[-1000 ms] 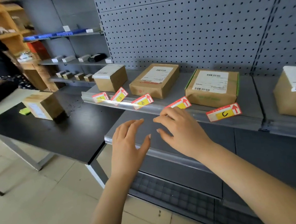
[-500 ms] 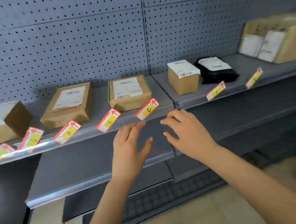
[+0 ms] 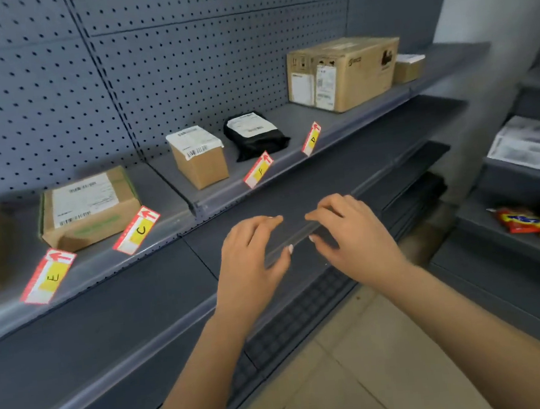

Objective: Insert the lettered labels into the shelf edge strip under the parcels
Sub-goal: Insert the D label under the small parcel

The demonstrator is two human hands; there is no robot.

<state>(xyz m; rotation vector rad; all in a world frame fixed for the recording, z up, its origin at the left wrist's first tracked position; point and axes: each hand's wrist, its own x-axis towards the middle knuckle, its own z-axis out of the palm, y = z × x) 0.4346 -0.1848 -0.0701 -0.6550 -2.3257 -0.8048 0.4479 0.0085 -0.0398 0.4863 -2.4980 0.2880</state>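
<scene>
Along the grey metal shelf, brown cardboard parcels stand above its clear edge strip, where red-and-yellow lettered labels E, C, F sit tilted; the fourth letter is blurred. Below, left hand and right hand hover loosely spread, holding nothing, fingertips nearly meeting.

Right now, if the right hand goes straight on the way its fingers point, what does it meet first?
The right hand points left, so probably the left hand, whose fingertips face it across a small gap. Depth is unclear.
</scene>
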